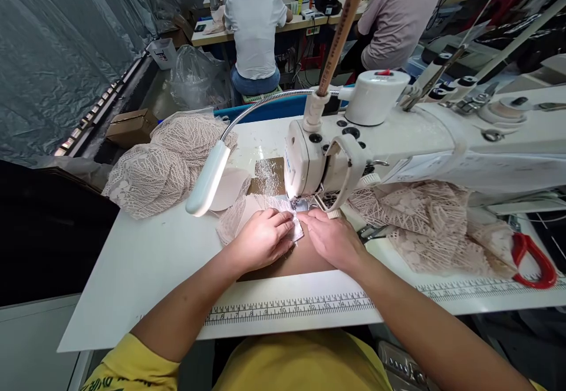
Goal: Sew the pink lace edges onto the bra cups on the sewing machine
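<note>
A pale lace piece [239, 217] with a white strip [295, 233] at its right end lies under the needle area of the white sewing machine [305, 158]. My left hand [264, 239] is closed on this piece, its fingers bent over the white strip. On the brown bed plate [305, 260], my right hand [333, 239] lies with fingers stretched out. Its fingertips touch the strip's right edge close to the presser foot. Both thumbs are mostly hidden. Dark-bladed snips [374, 233] lie just right of my right hand.
Beige lace heaps lie left [152, 173] and right [424, 220] of the machine. A lamp [207, 178] on a bendy neck overhangs the left side. Red-handled scissors [535, 261] lie at the right. A printed ruler [287, 308] runs along the front edge. Two people sit beyond.
</note>
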`<state>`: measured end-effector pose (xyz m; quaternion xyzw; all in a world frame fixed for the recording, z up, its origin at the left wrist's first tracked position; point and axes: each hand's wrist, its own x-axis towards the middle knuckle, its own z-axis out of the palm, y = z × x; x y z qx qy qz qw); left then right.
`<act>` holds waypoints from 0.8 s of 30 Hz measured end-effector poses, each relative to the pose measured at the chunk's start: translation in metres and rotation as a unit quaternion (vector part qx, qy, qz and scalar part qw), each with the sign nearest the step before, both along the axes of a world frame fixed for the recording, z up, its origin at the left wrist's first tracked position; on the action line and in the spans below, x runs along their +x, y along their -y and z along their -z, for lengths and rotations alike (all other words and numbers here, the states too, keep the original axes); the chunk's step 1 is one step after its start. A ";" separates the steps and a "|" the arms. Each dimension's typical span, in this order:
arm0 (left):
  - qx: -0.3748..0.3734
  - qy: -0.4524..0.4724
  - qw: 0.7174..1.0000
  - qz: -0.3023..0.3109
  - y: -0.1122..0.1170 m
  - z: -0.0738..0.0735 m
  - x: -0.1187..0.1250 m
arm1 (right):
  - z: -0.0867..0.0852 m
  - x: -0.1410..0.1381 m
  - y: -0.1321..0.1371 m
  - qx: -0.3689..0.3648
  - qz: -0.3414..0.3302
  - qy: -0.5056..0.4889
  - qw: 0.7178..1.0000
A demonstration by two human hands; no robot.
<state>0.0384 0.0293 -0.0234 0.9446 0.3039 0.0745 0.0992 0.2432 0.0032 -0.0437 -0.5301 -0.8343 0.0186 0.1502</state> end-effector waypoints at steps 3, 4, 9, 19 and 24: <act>0.012 -0.002 1.000 0.001 0.000 0.004 0.001 | -0.002 0.000 0.000 -0.010 -0.015 0.002 1.000; 0.014 -0.002 1.000 0.001 -0.001 0.005 0.001 | -0.002 0.000 0.001 -0.011 -0.018 0.005 1.000; 0.019 -0.011 1.000 -0.004 -0.007 0.005 0.001 | 0.000 -0.002 0.001 -0.001 -0.017 0.007 1.000; -0.046 0.004 0.998 0.034 0.009 -0.010 -0.015 | -0.001 -0.003 -0.001 -0.038 -0.002 -0.032 0.999; -0.137 0.101 0.983 -0.062 -0.003 -0.002 -0.014 | -0.002 -0.003 0.000 -0.034 0.008 -0.051 0.998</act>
